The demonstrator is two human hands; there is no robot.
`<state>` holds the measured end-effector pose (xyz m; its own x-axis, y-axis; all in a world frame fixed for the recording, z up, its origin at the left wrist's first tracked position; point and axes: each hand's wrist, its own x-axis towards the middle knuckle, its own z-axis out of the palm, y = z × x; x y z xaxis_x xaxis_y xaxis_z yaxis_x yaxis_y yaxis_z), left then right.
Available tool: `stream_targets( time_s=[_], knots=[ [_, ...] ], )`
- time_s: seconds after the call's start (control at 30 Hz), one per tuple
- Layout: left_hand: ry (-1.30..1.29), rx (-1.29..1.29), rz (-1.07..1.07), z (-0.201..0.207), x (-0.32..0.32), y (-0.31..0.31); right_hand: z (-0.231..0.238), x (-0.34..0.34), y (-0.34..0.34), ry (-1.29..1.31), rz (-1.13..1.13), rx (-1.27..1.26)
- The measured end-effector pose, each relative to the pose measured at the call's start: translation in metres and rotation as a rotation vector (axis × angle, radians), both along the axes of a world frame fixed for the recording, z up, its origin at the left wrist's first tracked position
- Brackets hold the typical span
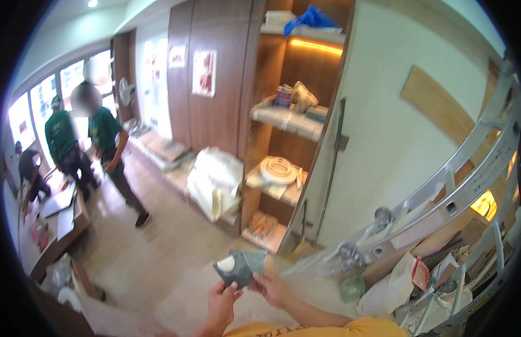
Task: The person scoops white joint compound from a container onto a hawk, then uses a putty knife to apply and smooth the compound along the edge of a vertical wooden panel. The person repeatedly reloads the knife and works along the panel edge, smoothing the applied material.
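Observation:
Low in the middle of the view, both hands meet at a dark grey-green sheet [242, 275], which looks like folded or overlapping sandpaper. A pale oval patch shows on its left part. My left hand [221, 306] pinches its lower edge between thumb and fingers. From the right, my right hand [272, 290] grips the lower right edge, its fingers partly behind the sheet. The sheet is held up in the air over the floor, tilted. Whether it is one piece or two I cannot tell.
An aluminium ladder [440, 224] leans along the right side. Beneath it lie white bags [388, 285] and scraps. A lit shelf unit [288, 121] stands ahead, a white-wrapped bundle [214, 182] beside it. At left, people in green shirts [107, 135] stand by a cluttered table [75, 227].

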<state>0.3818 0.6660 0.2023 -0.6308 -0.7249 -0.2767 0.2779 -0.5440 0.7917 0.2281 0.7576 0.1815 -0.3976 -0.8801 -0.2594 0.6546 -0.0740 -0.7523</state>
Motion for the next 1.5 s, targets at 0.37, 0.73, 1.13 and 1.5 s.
stream_targets(
  time_s=[0.37,0.73,1.13,1.5],
  knots=[
    [-0.163,-0.360,-0.287,0.023,-0.111,-0.123,-0.040,-0.115,-0.115,0.051,-0.080,-0.118],
    [-0.133,-0.422,-0.600,0.033,-0.177,-0.241,-0.028,-0.187,-0.154,0.442,-0.629,0.043],
    [-0.061,-0.411,-1.308,0.005,-0.201,-0.332,0.002,-0.101,-0.186,-0.130,-1.269,-0.249],
    [0.471,0.026,-1.835,0.034,-0.236,-0.372,-0.001,-0.098,-0.134,0.039,-1.430,-0.063]
  ],
)
